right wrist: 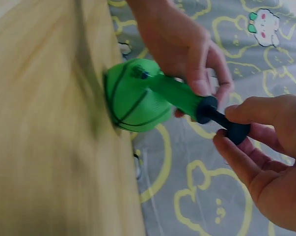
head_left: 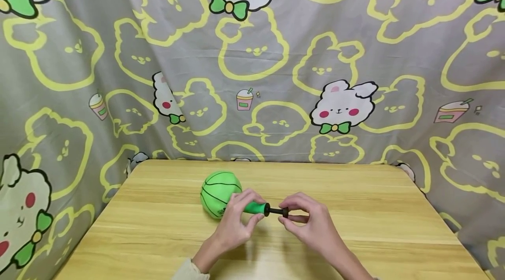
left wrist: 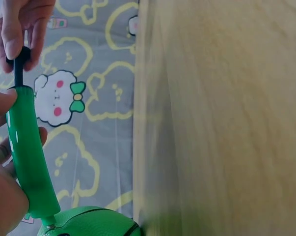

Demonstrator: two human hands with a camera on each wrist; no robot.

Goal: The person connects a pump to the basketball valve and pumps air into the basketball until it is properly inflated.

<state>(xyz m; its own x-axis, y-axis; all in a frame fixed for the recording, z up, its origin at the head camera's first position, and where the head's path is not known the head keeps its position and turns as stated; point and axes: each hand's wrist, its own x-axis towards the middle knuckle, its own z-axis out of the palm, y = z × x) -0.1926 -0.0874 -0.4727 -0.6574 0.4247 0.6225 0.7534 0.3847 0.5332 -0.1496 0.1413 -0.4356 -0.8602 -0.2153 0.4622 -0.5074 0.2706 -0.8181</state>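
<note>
A green ball (head_left: pixel 218 190) with black seam lines, like a small basketball, rests on the wooden table. The green barrel of a hand pump (left wrist: pixel 31 152) meets the ball at its near end, as the left wrist view shows. My left hand (head_left: pixel 237 222) grips that barrel between thumb and fingers. Out of the barrel's black cap comes a short length of black rod, ending in a black handle (right wrist: pixel 237 132). My right hand (head_left: pixel 311 223) pinches this handle with thumb and fingertips. The pump lies roughly level, just above the tabletop, pointing left into the ball.
The light wooden table (head_left: pixel 355 188) spreads under both hands. A grey curtain (head_left: pixel 260 65) with yellow outlines and white bear and rabbit figures hangs behind the table and along its sides.
</note>
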